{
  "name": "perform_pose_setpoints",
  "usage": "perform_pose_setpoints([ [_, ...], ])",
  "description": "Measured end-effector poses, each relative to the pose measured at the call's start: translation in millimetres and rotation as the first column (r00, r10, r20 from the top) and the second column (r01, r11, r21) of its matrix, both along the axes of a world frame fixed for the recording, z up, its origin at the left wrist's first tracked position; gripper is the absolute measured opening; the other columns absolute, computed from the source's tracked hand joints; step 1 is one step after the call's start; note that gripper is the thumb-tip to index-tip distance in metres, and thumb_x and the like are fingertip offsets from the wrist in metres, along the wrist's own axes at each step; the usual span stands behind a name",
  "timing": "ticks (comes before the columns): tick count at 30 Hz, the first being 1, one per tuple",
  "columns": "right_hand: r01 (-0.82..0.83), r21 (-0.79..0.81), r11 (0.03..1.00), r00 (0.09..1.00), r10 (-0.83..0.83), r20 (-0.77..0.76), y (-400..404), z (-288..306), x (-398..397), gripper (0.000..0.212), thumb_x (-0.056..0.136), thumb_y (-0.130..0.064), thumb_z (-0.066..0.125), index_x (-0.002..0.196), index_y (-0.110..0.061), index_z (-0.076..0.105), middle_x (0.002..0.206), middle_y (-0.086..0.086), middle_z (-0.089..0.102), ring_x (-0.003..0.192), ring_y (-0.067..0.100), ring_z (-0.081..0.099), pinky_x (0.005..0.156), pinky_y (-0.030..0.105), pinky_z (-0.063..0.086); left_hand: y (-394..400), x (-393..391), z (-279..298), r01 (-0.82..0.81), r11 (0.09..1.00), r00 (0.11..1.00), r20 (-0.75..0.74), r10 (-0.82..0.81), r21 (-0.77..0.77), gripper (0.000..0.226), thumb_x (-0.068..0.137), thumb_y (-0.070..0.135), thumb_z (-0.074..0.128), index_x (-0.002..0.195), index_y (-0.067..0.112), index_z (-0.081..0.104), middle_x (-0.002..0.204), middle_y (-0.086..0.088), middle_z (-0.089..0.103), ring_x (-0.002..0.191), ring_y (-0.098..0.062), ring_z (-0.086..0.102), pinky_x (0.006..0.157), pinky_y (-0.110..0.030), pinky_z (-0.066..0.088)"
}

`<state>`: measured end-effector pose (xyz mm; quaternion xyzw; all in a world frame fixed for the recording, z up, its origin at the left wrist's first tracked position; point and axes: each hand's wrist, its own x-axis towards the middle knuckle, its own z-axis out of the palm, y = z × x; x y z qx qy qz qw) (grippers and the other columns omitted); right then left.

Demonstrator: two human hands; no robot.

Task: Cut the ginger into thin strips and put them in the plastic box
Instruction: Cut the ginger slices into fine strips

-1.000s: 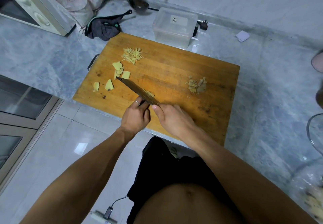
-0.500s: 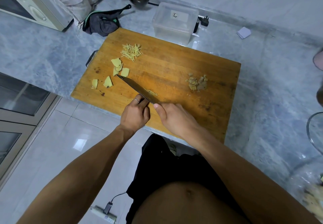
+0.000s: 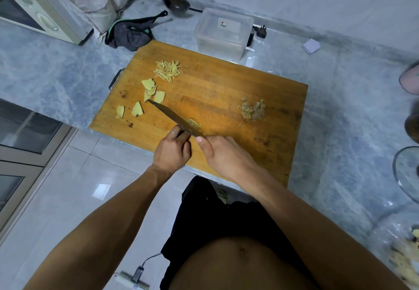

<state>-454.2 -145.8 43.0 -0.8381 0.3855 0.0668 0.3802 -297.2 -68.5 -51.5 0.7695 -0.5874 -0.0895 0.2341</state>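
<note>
On the wooden cutting board (image 3: 215,85), my right hand (image 3: 224,156) grips the handle of a knife (image 3: 174,116) whose blade points far-left. My left hand (image 3: 172,151) sits with curled fingers against the blade's left side, holding down ginger that it hides. Fresh thin strips (image 3: 194,123) lie by the blade. A pile of cut strips (image 3: 167,70) lies at the board's far left, with several flat ginger slices (image 3: 150,90) below it. The clear plastic box (image 3: 223,33) stands just beyond the board's far edge.
A heap of ginger peel (image 3: 251,109) lies on the board's right half. A dark cloth (image 3: 131,33) and an oven (image 3: 34,6) sit at the far left, and a ladle (image 3: 176,2) by the wall. A glass lid (image 3: 408,172) is at the right edge.
The knife and both hands stay at the board's near edge with only small chopping shifts. More thin strips show beside the blade.
</note>
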Motion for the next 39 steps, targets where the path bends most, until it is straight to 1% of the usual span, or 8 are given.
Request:
perform_pose_setpoints([
  [6, 0.023, 0.046, 0.999, 1.000, -0.023, -0.010, 1.0, 1.0, 0.9, 0.040, 0.107, -0.050, 0.026, 0.085, -0.021, 0.045, 0.083, 0.008, 0.052, 0.090, 0.036, 0.055, 0.066, 0.036, 0.034, 0.2, 0.4, -2.7, -0.013, 1.000, 1.000, -0.009, 0.013, -0.011, 0.034, 0.085, 0.016, 0.041, 0.102, 0.007, 0.070, 0.118, -0.014, 0.062, 0.071, -0.040, 0.059, 0.053, -0.029, 0.041],
  [13, 0.017, 0.021, 1.000, 1.000, -0.018, 0.026, 0.2, -4.4, 12.5, 0.046, 0.107, -0.049, 0.026, 0.099, -0.016, 0.058, 0.094, 0.016, 0.066, 0.089, 0.040, 0.060, 0.064, 0.036, 0.038, -0.1, -0.4, -1.5, -0.013, 0.999, 1.000, -0.017, 0.012, -0.031, 0.031, 0.086, 0.017, 0.042, 0.101, 0.008, 0.068, 0.116, -0.016, 0.064, 0.070, -0.040, 0.059, 0.051, -0.029, 0.044],
  [17, -0.001, 0.045, 0.999, 1.000, 0.001, 0.016, -4.3, 2.9, 5.9, 0.043, 0.108, -0.046, 0.025, 0.079, -0.020, 0.042, 0.071, 0.004, 0.049, 0.078, 0.032, 0.047, 0.063, 0.035, 0.033, 0.4, -0.8, -1.2, -0.025, 1.000, 1.000, -0.017, 0.024, -0.016, 0.035, 0.086, 0.018, 0.041, 0.103, 0.008, 0.070, 0.114, -0.014, 0.063, 0.072, -0.038, 0.059, 0.055, -0.027, 0.042],
  [20, -0.015, 0.042, 0.999, 1.000, 0.014, 0.012, -4.8, 8.3, -0.1, 0.047, 0.109, -0.045, 0.025, 0.067, -0.024, 0.034, 0.064, -0.001, 0.041, 0.071, 0.029, 0.045, 0.060, 0.036, 0.033, 0.1, -1.1, -1.0, -0.032, 0.999, 0.999, -0.004, 0.032, -0.009, 0.038, 0.086, 0.019, 0.040, 0.103, 0.007, 0.071, 0.116, -0.014, 0.063, 0.075, -0.038, 0.060, 0.055, -0.028, 0.042],
  [26, -0.007, 0.056, 0.998, 0.999, 0.004, 0.046, -3.9, 7.9, -0.7, 0.048, 0.109, -0.044, 0.026, 0.065, -0.026, 0.032, 0.061, -0.003, 0.038, 0.065, 0.026, 0.041, 0.059, 0.036, 0.032, 0.4, -1.2, -2.5, -0.025, 0.999, 1.000, 0.007, 0.025, -0.027, 0.037, 0.087, 0.017, 0.040, 0.102, 0.005, 0.072, 0.116, -0.016, 0.064, 0.078, -0.037, 0.062, 0.055, -0.028, 0.045],
  [32, 0.007, 0.071, 0.997, 1.000, -0.008, 0.016, -3.3, 0.7, 4.2, 0.043, 0.108, -0.046, 0.024, 0.075, -0.022, 0.039, 0.070, 0.004, 0.044, 0.079, 0.030, 0.045, 0.064, 0.036, 0.034, -0.1, 0.3, -3.2, -0.019, 0.999, 1.000, 0.006, 0.019, -0.042, 0.037, 0.087, 0.016, 0.041, 0.107, 0.008, 0.071, 0.118, -0.014, 0.064, 0.077, -0.035, 0.059, 0.053, -0.028, 0.045],
  [35, 0.020, 0.058, 0.998, 0.999, -0.022, 0.032, -1.4, -2.3, 12.2, 0.039, 0.108, -0.046, 0.025, 0.082, -0.022, 0.042, 0.079, 0.010, 0.055, 0.080, 0.032, 0.048, 0.064, 0.036, 0.034, 0.9, 0.1, -4.4, -0.016, 1.000, 1.000, -0.013, 0.016, -0.022, 0.033, 0.088, 0.017, 0.041, 0.100, 0.005, 0.070, 0.112, -0.016, 0.064, 0.070, -0.039, 0.059, 0.054, -0.027, 0.040],
  [39, 0.018, 0.051, 0.999, 0.999, -0.021, 0.044, -0.7, -1.5, 14.1, 0.040, 0.108, -0.046, 0.025, 0.080, -0.023, 0.041, 0.079, 0.009, 0.055, 0.077, 0.031, 0.049, 0.063, 0.036, 0.034, 1.6, 1.5, -4.7, -0.018, 1.000, 1.000, -0.014, 0.017, -0.017, 0.033, 0.088, 0.018, 0.042, 0.100, 0.005, 0.070, 0.112, -0.016, 0.064, 0.069, -0.039, 0.059, 0.053, -0.028, 0.042],
])
